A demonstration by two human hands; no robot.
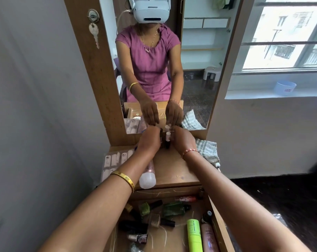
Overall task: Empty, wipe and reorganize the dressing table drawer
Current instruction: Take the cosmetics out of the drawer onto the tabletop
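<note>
Reaching forward over a small brown wooden bench (172, 168), both arms stretch toward the base of a tall wood-framed mirror (195, 99), which reflects the same hands. The left hand (149, 140) and right hand (184, 140) meet around a small dark bottle with a pale pink cap (167, 140) standing upright at the back of the bench, just in front of the glass. The fingers of each hand curl in toward the bottle, but whether either one actually grips it cannot be told. A gold bangle (124, 178) circles the left wrist and a thin red-and-gold bangle (189, 151) the right.

On the bench, a clear plastic bottle with a white cap (147, 174) lies on its side under the left forearm. Beside it at the left edge sits a clear pouch of pale pink packets (114, 161). One grey-and-white checked cloth (207, 149) lies crumpled at the right edge.

Below, the open wooden drawer (220, 231) is full: several small nail polish bottles (150, 207) lie scattered, along with one dark green glass bottle (174, 210), one bright lime-green tube (194, 233) and one pink tube (208, 237) side by side at the right.

A silver key (94, 33) hangs from a lock on the mirror frame. One light blue bowl (284, 87) sits on the window sill at the right.
</note>
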